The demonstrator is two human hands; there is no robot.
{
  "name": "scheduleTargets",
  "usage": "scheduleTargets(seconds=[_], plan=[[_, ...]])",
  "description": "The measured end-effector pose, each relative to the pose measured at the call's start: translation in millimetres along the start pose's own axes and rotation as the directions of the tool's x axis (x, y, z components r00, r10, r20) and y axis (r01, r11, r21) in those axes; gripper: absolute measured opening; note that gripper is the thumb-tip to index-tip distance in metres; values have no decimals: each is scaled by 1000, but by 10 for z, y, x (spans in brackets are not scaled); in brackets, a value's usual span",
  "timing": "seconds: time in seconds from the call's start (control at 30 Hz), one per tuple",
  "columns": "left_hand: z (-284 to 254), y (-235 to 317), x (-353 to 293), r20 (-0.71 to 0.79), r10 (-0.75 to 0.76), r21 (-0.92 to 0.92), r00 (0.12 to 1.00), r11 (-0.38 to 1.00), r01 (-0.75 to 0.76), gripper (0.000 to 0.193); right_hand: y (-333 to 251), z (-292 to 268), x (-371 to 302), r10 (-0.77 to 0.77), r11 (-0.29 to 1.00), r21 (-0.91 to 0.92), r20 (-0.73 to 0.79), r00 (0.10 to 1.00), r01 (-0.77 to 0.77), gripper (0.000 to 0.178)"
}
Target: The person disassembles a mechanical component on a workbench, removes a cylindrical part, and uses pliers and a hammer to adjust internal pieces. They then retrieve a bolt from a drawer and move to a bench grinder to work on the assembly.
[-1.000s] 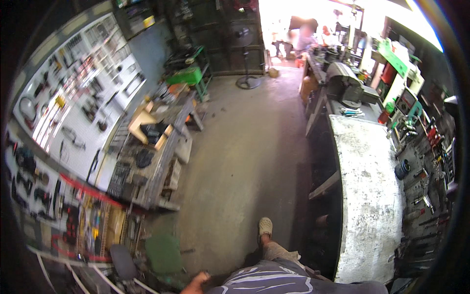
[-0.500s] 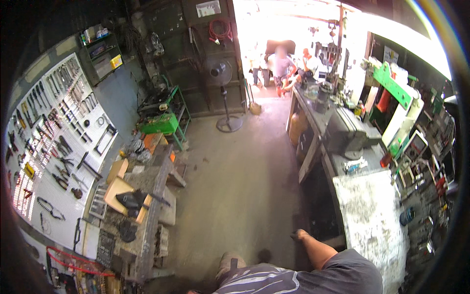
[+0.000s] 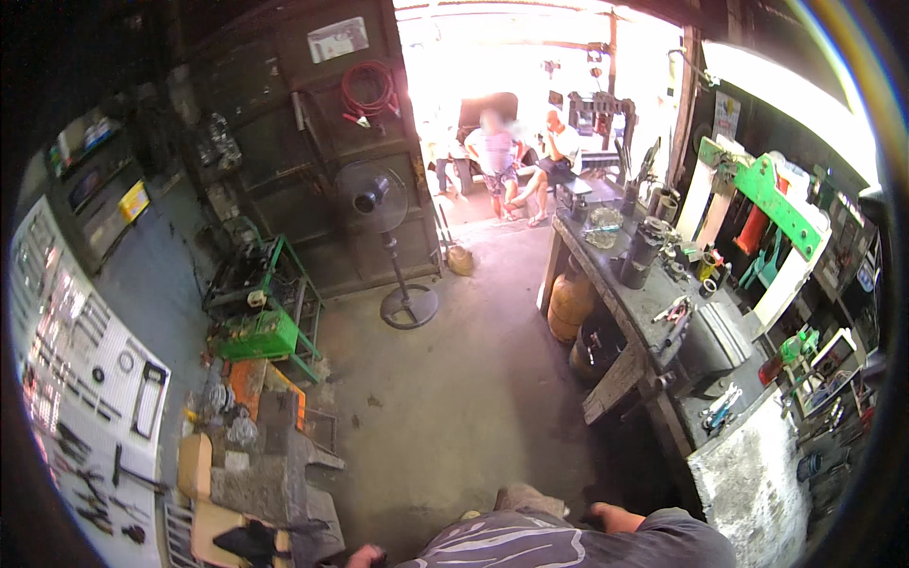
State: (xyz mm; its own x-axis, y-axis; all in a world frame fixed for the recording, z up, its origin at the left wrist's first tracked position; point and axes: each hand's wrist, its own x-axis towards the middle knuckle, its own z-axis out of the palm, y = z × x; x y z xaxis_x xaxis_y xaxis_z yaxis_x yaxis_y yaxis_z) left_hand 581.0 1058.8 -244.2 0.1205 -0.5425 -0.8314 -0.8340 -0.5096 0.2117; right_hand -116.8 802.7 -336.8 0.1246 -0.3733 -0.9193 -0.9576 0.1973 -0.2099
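My right hand (image 3: 606, 517) hangs low beside my body, near the right workbench (image 3: 620, 341). Its fingers are mostly hidden, and I cannot tell if anything is in them. Only a small part of my left hand (image 3: 365, 556) shows at the lower edge, close to the left workbench (image 3: 256, 483). Its finger position is unclear. On the right workbench lie a dark boxy case (image 3: 708, 355), a few hand tools with blue handles (image 3: 724, 407) and a stained whitish sheet (image 3: 753, 478). A tan wooden piece with a black object (image 3: 248, 544) on it rests at the left.
A pedestal fan (image 3: 383, 204) stands by the dark door, where red cables (image 3: 369, 93) hang. A tool pegboard (image 3: 80, 379) lines the left wall, near a green metal stand (image 3: 260, 331). An orange-brown gas cylinder (image 3: 570, 305) is under the right bench. Several people (image 3: 497, 156) sit outside the doorway.
My view has shifted forward, so the fan, doorway and benches look nearer. My right arm has drawn in toward my body; part of my left hand has come into sight.
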Motion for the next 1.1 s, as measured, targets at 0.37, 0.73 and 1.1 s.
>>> scheduleTargets(seconds=[0.37,0.73,1.1], plan=[[-3942,917,2817,141,-139,-610,980,768,197,33,-1124,-1906,583,303,901,298,91,949,-316,47],[-5959,2352,4514,133,43,-333,990,943,4,30,-4335,-6383,2093,-96,967,157,-503,859,200,52],[-9464,3470,6828,283,118,144,952,976,-164,28,-6233,-9151,2534,-257,903,194,-469,845,382,58]])
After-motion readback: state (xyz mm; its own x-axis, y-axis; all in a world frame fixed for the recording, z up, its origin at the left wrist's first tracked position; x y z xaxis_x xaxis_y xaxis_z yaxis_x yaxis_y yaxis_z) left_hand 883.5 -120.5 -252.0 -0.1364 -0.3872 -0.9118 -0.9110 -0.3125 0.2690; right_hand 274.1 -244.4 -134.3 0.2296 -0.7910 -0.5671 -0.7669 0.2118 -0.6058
